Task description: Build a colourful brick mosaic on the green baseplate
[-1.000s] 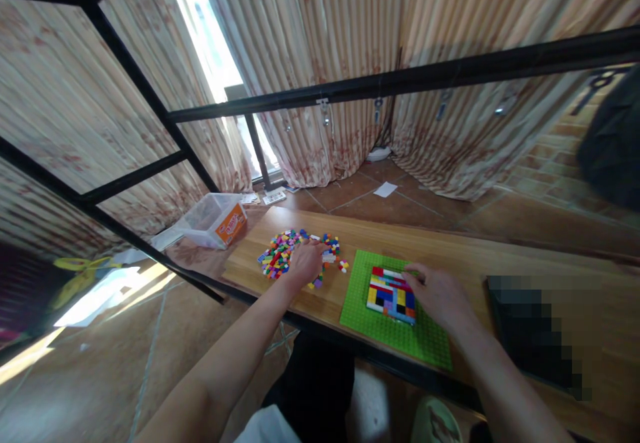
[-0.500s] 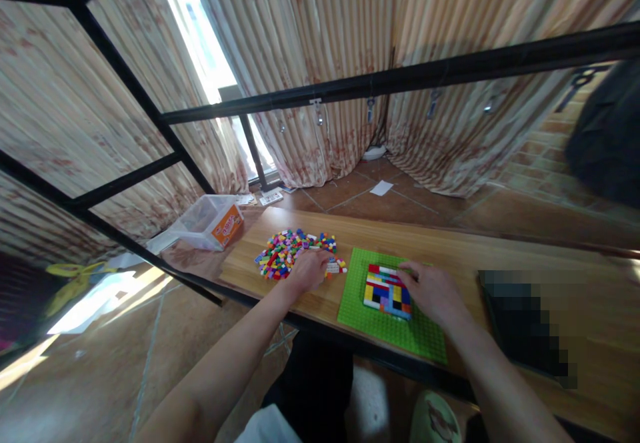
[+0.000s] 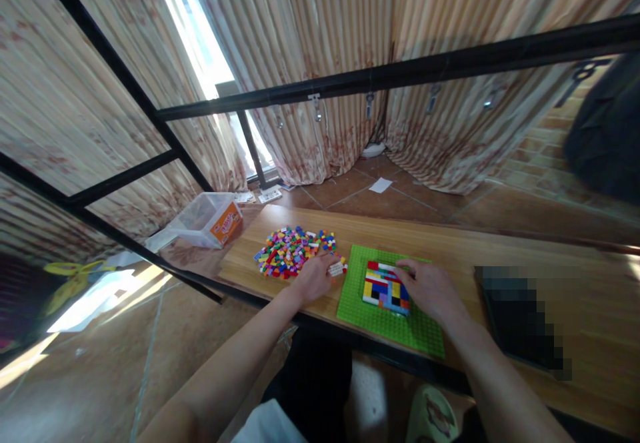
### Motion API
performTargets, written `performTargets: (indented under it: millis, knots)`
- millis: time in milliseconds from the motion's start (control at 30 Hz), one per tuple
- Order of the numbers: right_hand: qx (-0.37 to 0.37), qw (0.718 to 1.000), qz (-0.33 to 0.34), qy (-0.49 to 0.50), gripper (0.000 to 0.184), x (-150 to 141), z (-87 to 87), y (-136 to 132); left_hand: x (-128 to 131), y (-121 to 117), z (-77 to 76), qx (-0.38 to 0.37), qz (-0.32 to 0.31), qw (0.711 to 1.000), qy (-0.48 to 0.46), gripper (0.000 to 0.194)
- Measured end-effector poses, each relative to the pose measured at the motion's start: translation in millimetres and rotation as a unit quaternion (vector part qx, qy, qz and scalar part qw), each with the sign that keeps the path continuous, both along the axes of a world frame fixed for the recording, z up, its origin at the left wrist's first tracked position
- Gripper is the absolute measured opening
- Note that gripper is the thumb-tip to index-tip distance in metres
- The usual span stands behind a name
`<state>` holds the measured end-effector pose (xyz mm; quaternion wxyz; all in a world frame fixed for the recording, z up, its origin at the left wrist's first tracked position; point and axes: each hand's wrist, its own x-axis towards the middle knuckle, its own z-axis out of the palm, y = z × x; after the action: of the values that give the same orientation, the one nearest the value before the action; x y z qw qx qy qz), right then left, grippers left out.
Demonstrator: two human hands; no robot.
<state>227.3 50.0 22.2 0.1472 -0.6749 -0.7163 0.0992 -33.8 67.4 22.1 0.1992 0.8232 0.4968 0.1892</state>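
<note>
A green baseplate [image 3: 380,323] lies on the wooden table [image 3: 450,249], and a flat patch of mixed coloured bricks [image 3: 383,286] is built on it. My right hand [image 3: 430,289] rests on the right edge of that patch, fingers curled down onto the bricks. To the left lies a loose pile of small coloured bricks [image 3: 287,251]. My left hand [image 3: 315,276] sits at the pile's near right edge, fingers closed around a small white brick [image 3: 336,269].
A clear plastic box [image 3: 207,219] with an orange label stands off the table's left end. A dark blurred-out object [image 3: 520,316] lies on the table to the right. Black metal frame bars cross in front of curtains; paper scraps lie on the tiled floor.
My left hand has drawn back from the middle of the pile toward me and to the right, now holding a white brick. My right hand has stayed on the built patch.
</note>
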Motion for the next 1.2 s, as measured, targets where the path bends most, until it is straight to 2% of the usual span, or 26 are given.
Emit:
performTargets:
  millis: [233,300,367,500,567,700,767,833,900,933,1000,1100,1133,1200]
  knots:
    - [0.015,0.999,-0.002,0.037,0.036,1,2.7,-1,0,3,5.4,-0.012,0.114,0.992,-0.058,0.045]
    - [0.021,0.995,-0.001,0.093,0.036,0,5.6,-1,2,2,9.2,-0.045,0.137,0.980,-0.134,0.038]
    - [0.017,0.982,0.009,0.189,0.035,-2,8.6,-2,8,-2,14.1,-0.113,0.122,0.956,-0.241,0.029]
    - [-0.054,0.934,0.081,0.344,0.040,-11,14.2,-8,27,-20,21.2,-0.268,0.077,0.875,-0.396,0.018]
    - [-0.085,0.922,0.120,0.359,0.042,-15,17.1,-13,36,-31,21.4,-0.347,0.088,0.818,-0.450,0.019]
    - [-0.088,0.925,0.170,0.328,0.029,-16,22.3,-23,47,-44,17.7,-0.466,0.118,0.688,-0.544,0.017]
    - [-0.093,0.925,0.186,0.320,0.026,-13,23.1,-27,49,-46,15.9,-0.497,0.126,0.650,-0.561,0.014]
    - [-0.101,0.925,0.188,0.313,0.027,-8,21.8,-30,53,-46,14.3,-0.512,0.127,0.636,-0.563,0.011]
    - [-0.100,0.932,0.175,0.300,0.029,-1,18.9,-33,57,-46,12.2,-0.504,0.131,0.651,-0.552,0.008]
    - [-0.095,0.938,0.160,0.291,0.029,3,17.1,-33,59,-45,10.8,-0.487,0.135,0.676,-0.537,0.007]
    - [-0.075,0.952,0.110,0.275,0.030,12,13.5,-33,64,-44,7.7,-0.417,0.144,0.757,-0.482,0.009]
    - [-0.045,0.968,0.015,0.246,0.033,26,8.5,-30,69,-40,2.6,-0.248,0.127,0.898,-0.342,0.015]
    - [-0.039,0.971,-0.010,0.237,0.034,29,6.8,-29,71,-40,1.1,-0.189,0.113,0.931,-0.291,0.018]
    - [-0.034,0.971,-0.036,0.234,0.034,34,3.3,-26,73,-39,-1.9,-0.088,0.082,0.972,-0.204,0.023]
